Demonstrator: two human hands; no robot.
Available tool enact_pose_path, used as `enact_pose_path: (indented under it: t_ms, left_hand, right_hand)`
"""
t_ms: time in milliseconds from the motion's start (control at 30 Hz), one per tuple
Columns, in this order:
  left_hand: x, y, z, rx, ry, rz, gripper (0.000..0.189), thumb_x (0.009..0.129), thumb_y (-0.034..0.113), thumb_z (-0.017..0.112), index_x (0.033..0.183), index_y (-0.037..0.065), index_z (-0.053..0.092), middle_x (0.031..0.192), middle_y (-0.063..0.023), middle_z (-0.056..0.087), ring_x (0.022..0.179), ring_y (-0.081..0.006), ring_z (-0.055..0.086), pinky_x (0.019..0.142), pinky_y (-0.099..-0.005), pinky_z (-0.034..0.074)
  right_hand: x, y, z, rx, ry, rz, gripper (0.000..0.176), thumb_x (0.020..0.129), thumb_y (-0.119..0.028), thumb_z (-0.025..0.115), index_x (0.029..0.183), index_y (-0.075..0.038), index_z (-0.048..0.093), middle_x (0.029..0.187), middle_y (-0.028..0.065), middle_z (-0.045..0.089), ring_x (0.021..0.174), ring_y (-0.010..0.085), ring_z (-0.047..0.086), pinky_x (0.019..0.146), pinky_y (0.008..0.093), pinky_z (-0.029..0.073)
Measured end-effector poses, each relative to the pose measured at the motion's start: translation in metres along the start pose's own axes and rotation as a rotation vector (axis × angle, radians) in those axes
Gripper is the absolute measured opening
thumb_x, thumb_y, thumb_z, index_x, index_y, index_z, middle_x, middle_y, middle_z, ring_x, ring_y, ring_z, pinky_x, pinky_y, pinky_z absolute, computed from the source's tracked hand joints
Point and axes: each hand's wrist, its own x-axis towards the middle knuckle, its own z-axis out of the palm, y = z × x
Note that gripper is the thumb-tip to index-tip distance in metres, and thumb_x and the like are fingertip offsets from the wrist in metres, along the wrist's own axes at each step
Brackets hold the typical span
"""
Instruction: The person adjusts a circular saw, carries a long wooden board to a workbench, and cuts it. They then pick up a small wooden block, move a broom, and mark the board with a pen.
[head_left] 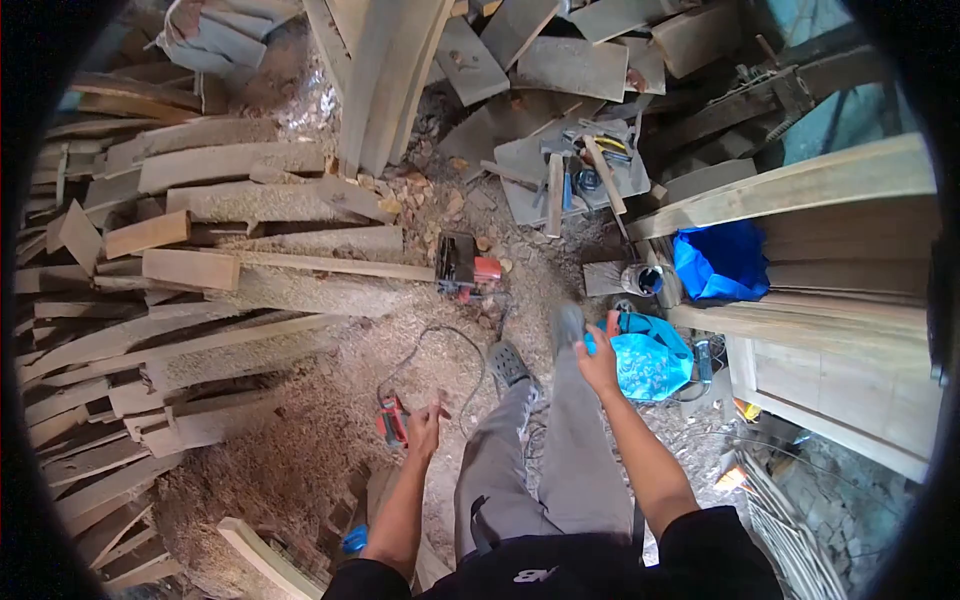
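Observation:
I look straight down at my legs in grey trousers and dark clogs [508, 362] on a sawdust-covered floor. My left hand [425, 428] hangs with fingers apart and nothing in it, just right of a small red power tool [392, 420] lying on the sawdust. My right hand [600, 358] is raised in front of me, fingers loosely curled, holding nothing that I can see. It is next to a bright blue plastic bag [650, 362] on the floor.
Rough wooden planks [200, 260] are piled across the left. A red and black power tool [465, 265] with a cord lies ahead. Hand tools lie on a board [580, 165]. A wooden panel [840, 340] and a blue sack [722, 260] stand on the right.

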Motion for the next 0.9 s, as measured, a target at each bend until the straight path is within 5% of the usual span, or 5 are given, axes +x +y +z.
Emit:
enact_pose_path:
  t_ms: [100, 267, 433, 633, 900]
  left_hand:
    - [-0.009, -0.017, 0.031, 0.005, 0.091, 0.098, 0.048, 0.097, 0.044, 0.06, 0.079, 0.002, 0.073, 0.055, -0.0097, 0.055, 0.061, -0.0166, 0.055, 0.064, -0.0368, 0.045]
    - [-0.031, 0.01, 0.101, 0.307, -0.144, 0.026, 0.051, 0.08, 0.05, 0.076, 0.107, 0.006, 0.073, 0.105, -0.0201, 0.072, 0.097, -0.0304, 0.069, 0.086, -0.0418, 0.052]
    - [-0.025, 0.019, 0.183, 0.17, -0.183, -0.125, 0.064, 0.071, 0.041, 0.082, 0.126, 0.011, 0.065, 0.141, -0.0303, 0.049, 0.132, -0.051, 0.044, 0.104, -0.0506, 0.047]
    - [0.003, 0.003, 0.216, 0.019, -0.217, -0.046, 0.052, 0.076, 0.024, 0.076, 0.124, 0.006, 0.068, 0.124, -0.0258, 0.065, 0.12, -0.0401, 0.06, 0.104, -0.0451, 0.048]
    - [0.032, 0.056, 0.214, -0.267, -0.046, -0.195, 0.031, 0.091, 0.03, 0.073, 0.095, 0.0, 0.076, 0.065, -0.0101, 0.066, 0.062, -0.014, 0.06, 0.063, -0.0321, 0.049]
  right_hand:
    - [0.003, 0.0, 0.01, 0.017, -0.1, 0.01, 0.049, 0.087, -0.021, 0.069, 0.13, -0.001, 0.059, 0.132, 0.0262, 0.06, 0.125, 0.0413, 0.055, 0.107, 0.045, 0.045]
    - [-0.026, 0.035, 0.012, -0.385, -0.403, 0.042, 0.053, 0.083, -0.033, 0.073, 0.125, -0.002, 0.062, 0.132, 0.0221, 0.059, 0.126, 0.0437, 0.052, 0.104, 0.0461, 0.048]
    - [-0.021, 0.044, -0.002, -0.745, -0.86, 0.098, 0.057, 0.082, -0.032, 0.072, 0.131, -0.006, 0.059, 0.13, 0.0196, 0.059, 0.125, 0.0441, 0.053, 0.101, 0.0492, 0.05]
    - [0.012, 0.08, -0.01, -0.493, -0.804, -0.011, 0.065, 0.084, -0.03, 0.071, 0.139, 0.0, 0.052, 0.139, 0.0229, 0.056, 0.125, 0.0435, 0.056, 0.104, 0.0474, 0.048]
    - [0.072, 0.018, -0.011, -0.245, -0.491, -0.182, 0.067, 0.089, -0.027, 0.071, 0.143, 0.004, 0.046, 0.135, 0.0267, 0.059, 0.117, 0.0389, 0.062, 0.095, 0.0439, 0.051]
